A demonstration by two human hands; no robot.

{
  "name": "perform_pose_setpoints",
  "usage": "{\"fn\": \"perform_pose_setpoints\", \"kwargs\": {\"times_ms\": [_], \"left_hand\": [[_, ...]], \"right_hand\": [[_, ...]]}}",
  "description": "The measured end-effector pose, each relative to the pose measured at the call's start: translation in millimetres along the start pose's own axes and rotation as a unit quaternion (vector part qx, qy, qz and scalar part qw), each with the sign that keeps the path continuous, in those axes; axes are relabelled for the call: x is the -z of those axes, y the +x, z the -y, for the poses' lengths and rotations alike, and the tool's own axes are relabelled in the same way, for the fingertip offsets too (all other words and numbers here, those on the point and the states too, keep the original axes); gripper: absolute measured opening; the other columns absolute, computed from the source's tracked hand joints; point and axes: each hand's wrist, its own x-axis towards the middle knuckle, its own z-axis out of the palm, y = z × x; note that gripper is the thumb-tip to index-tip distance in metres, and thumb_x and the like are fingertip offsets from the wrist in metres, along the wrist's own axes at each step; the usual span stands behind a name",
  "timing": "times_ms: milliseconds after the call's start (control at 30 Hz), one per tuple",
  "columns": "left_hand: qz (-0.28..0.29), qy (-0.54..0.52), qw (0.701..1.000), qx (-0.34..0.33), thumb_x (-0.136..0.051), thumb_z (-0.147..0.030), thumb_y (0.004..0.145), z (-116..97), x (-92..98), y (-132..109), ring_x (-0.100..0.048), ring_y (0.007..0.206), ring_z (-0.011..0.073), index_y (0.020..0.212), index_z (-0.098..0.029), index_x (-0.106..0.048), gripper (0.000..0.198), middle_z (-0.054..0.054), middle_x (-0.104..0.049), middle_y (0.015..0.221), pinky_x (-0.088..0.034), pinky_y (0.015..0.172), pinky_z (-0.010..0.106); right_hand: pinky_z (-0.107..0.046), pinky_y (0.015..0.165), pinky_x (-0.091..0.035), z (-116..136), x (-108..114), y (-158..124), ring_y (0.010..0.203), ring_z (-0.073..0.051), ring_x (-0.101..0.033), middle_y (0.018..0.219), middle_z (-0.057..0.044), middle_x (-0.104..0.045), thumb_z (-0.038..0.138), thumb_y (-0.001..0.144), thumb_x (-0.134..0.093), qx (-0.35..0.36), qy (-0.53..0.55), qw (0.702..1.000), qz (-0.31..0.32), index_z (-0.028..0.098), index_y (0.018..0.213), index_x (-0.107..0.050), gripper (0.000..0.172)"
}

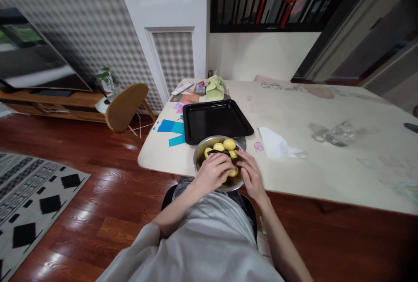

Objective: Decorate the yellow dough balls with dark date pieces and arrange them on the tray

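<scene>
A round metal bowl (197, 166) stands at the near edge of the table, in front of my body. Several yellow, rounded pieces (229, 144) that look like peeled potatoes fill it. Among them lies a dark, elongated thing (214, 152) whose kind I cannot make out. My left hand (215, 171) reaches over the bowl with fingers curled beside the dark thing; what they close on is hidden. From the right, my right hand (251, 172) leans in over the rim, fingers bent and slightly apart, its tips close to the left fingertips.
Just beyond the bowl lies a black baking tray (215, 119). White tissue (277, 143) rests to the right, with a clear glass vessel (339, 135) farther along the table (326, 177). At the back left are a remote (183, 88) and a green box (215, 88). A wooden chair (126, 107) stands left.
</scene>
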Motion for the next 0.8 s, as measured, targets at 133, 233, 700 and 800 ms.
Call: {"fn": "perform_pose_setpoints", "kwargs": {"times_ms": [133, 233, 700, 800], "left_hand": [[0.016, 0.001, 1.000, -0.004, -0.061, -0.022, 0.105, -2.3, -1.0, -0.7, -0.067, 0.109, 0.0217, 0.101, -0.021, -0.074, 0.014, 0.006, -0.075, 0.104, -0.049, 0.097, 0.037], [0.023, 0.002, 1.000, 0.001, -0.060, -0.022, 0.105, -2.7, -1.5, -0.9, -0.067, 0.109, 0.0213, 0.100, -0.021, -0.074, 0.014, 0.006, -0.075, 0.105, -0.049, 0.098, 0.037], [0.000, -0.015, 1.000, 0.003, -0.061, -0.024, 0.104, -3.2, -0.6, -0.9, -0.067, 0.118, 0.0245, 0.103, -0.022, -0.075, 0.015, 0.009, -0.075, 0.114, -0.053, 0.104, 0.042], [-0.012, -0.012, 1.000, -0.002, -0.061, -0.024, 0.104, -3.1, 0.0, -1.4, -0.068, 0.120, 0.0249, 0.102, -0.022, -0.075, 0.014, 0.009, -0.075, 0.115, -0.052, 0.105, 0.043]], "right_hand": [[-0.061, 0.118, -0.046, -0.7, 0.5, -0.3, 0.142, -0.031, -0.055, 0.149, -0.013, -0.064, 0.030, 0.109, -0.043, 0.008, -0.001, 1.000, 0.005, 0.024, 0.115, -0.069, 0.027], [-0.061, 0.118, -0.046, -1.4, 0.3, -0.6, 0.142, -0.031, -0.055, 0.149, -0.013, -0.064, 0.029, 0.109, -0.043, 0.009, 0.000, 1.000, 0.005, 0.024, 0.117, -0.068, 0.027], [-0.062, 0.117, -0.047, -1.9, 0.0, -0.7, 0.141, -0.031, -0.057, 0.147, -0.012, -0.065, 0.031, 0.109, -0.043, 0.005, 0.002, 1.000, 0.000, 0.025, 0.122, -0.068, 0.029], [-0.060, 0.117, -0.048, -2.2, 0.0, -0.5, 0.141, -0.031, -0.057, 0.147, -0.012, -0.065, 0.031, 0.109, -0.044, 0.007, 0.005, 1.000, 0.001, 0.026, 0.121, -0.068, 0.028]]}}
